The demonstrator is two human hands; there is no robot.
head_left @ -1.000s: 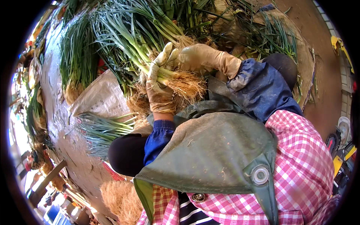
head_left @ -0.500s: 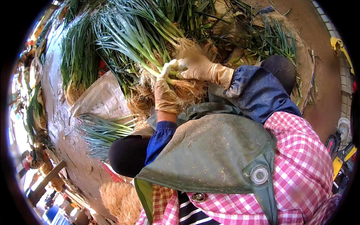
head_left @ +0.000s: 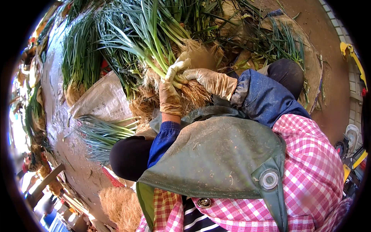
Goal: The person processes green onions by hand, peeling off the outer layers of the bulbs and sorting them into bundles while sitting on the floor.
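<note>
Both of my hands wear soiled, pale rubber gloves and meet over my lap. My left hand (head_left: 171, 91) is wrapped round the white lower stems of a few green onions (head_left: 155, 69), whose leaves point up and away. Against the same stems, just above their stringy brown roots (head_left: 196, 92), my right hand (head_left: 205, 79) has its fingers curled in; part of its grip is hidden. Right beyond the hands lies a big heap of green onions (head_left: 119, 34), with pale roots toward me.
To the left are a leaning bunch of green onions (head_left: 79, 54), a whitish woven sack (head_left: 106, 98) and a smaller bunch (head_left: 104, 137). A pile of cut roots (head_left: 121, 205) sits by my left knee. Loose leaves (head_left: 286, 42) lie at the far right. A dark green apron (head_left: 216, 154) covers my lap.
The held green onions have swung more upright, their leaves moving right. My right hand has turned and lowered slightly, its fingers now curled in at the stems beside my left hand.
</note>
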